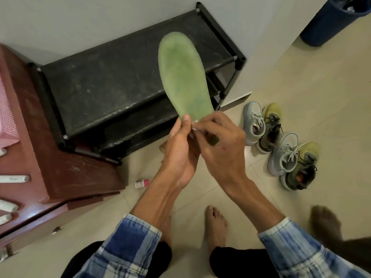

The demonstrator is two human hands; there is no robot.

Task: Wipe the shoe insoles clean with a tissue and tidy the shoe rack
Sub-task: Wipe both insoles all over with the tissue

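Observation:
A green insole [183, 77] stands upright in front of me, over the black shoe rack [112, 81]. My left hand [180, 149] grips its heel end, thumb on the front face. My right hand [218, 141] is beside it at the heel, fingers curled round a small white tissue [194, 125], of which only a sliver shows. The insole's surface is mottled with darker patches.
Two pairs of sneakers, light blue [253, 122] and olive green [271, 127], lie on the tiled floor at the right. A brown cabinet [50, 157] stands at the left. A small pink-and-white bottle [142, 183] lies on the floor. A blue bin [329, 21] is far right.

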